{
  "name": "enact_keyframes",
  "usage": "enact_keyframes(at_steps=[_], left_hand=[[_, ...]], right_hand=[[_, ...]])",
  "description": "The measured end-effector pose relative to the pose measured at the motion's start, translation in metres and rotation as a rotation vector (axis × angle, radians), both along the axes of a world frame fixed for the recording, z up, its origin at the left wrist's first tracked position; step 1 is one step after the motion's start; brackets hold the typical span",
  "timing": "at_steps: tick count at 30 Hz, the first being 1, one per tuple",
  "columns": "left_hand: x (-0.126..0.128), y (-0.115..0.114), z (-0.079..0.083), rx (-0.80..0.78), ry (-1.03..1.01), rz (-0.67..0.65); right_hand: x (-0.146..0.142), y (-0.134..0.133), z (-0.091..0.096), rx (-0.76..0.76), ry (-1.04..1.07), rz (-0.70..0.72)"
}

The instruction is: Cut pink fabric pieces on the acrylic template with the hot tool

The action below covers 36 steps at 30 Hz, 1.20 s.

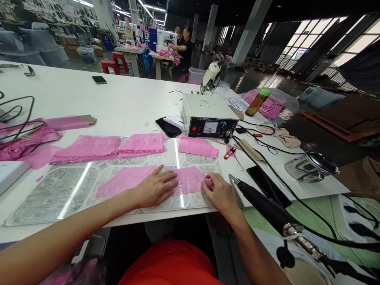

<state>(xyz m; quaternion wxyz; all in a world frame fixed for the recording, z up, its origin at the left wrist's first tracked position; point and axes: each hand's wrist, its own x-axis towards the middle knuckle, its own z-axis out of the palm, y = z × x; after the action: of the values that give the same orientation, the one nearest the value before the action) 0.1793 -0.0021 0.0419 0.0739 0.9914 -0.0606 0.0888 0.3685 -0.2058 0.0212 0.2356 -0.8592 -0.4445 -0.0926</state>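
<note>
A thin pink fabric piece (pixel 190 180) lies spread on a clear glossy mat (pixel 69 190) that covers a grey patterned surface. My left hand (pixel 158 185) rests flat on the fabric's middle, fingers stretched out and a little apart. At the right end, my right hand (pixel 219 192) has its thumb and fingers closed on the fabric's edge. Behind the hands lie a stack of plain pink fabric pieces (pixel 89 148), a stack of pink lace pieces (pixel 141 144) and a smaller pink piece (pixel 197 146). Orange thread snips (pixel 229 153) lie beyond my right hand.
A white control box (pixel 210 111) stands behind the mat. Its cable leads to a black hand-held tool (pixel 261 204) with a metal tip, close right of my right hand. A glass jug (pixel 310 168), a phone (pixel 268 186) and a bottle (pixel 257 103) are also on the right.
</note>
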Motion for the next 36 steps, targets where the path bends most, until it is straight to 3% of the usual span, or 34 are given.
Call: enact_keyframes(at_steps=[3,7,11,15,18,27,36], left_hand=[[0.0,0.001,0.005,-0.015,0.022,-0.011],[0.016,0.007,0.015,-0.095,0.067,0.026],[0.063,0.028,0.025,-0.117,0.025,0.198],[0.114,0.054,0.029,-0.09,0.005,0.335],[0.135,0.067,0.027,-0.088,0.053,0.385],[0.147,0.079,0.018,-0.132,0.143,0.391],[0.156,0.084,0.03,-0.141,0.167,0.379]], right_hand=[[0.009,-0.004,-0.001,-0.043,-0.036,-0.04],[0.024,0.0,0.004,0.111,0.047,-0.043],[0.044,0.034,0.018,0.285,0.178,0.098],[0.068,0.071,0.019,0.314,0.257,0.108],[0.08,0.082,0.012,0.325,0.268,0.105],[0.088,0.082,0.006,0.316,0.315,0.148],[0.078,0.093,0.006,0.238,0.246,0.239]])
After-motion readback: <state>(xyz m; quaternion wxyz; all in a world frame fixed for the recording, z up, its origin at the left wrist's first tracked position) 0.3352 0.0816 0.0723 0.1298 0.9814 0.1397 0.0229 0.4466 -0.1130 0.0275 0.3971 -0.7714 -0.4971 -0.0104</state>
